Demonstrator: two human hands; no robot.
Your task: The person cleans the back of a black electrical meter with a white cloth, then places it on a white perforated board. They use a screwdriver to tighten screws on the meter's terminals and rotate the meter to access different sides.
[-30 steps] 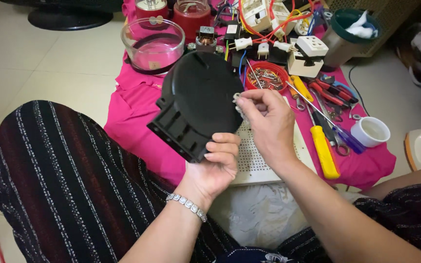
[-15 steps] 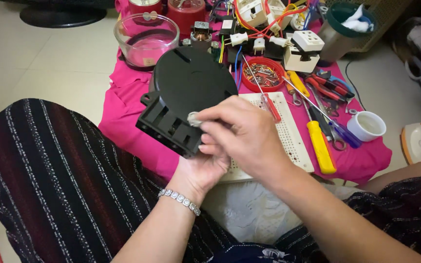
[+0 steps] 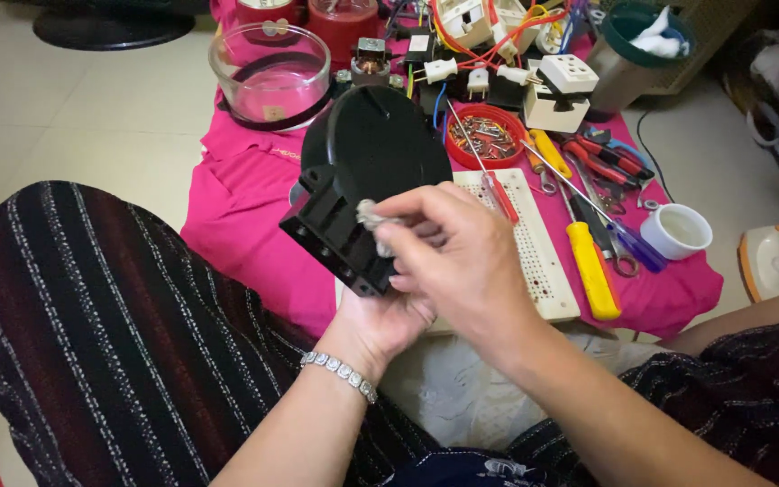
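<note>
A black plastic housing (image 3: 367, 167), round at the top and boxy at its lower end, is tilted up over my lap. My left hand (image 3: 380, 329), with a silver bracelet on its wrist, grips the housing from below and is mostly hidden behind my right hand. My right hand (image 3: 462, 257) pinches a small wad of whitish cloth (image 3: 370, 215) and presses it against the boxy lower part of the housing.
A pink cloth (image 3: 245, 194) on the floor carries a glass bowl (image 3: 270, 72), a red dish of screws (image 3: 489, 133), a white perforated board (image 3: 534, 252), screwdrivers (image 3: 592, 269), pliers, plugs and sockets with wires, and a white cup (image 3: 678, 232). My striped trouser legs flank it.
My right hand has slid the cloth wad from the housing's upper right edge down and left onto its boxy lower end. The housing has shifted a little to the left.
</note>
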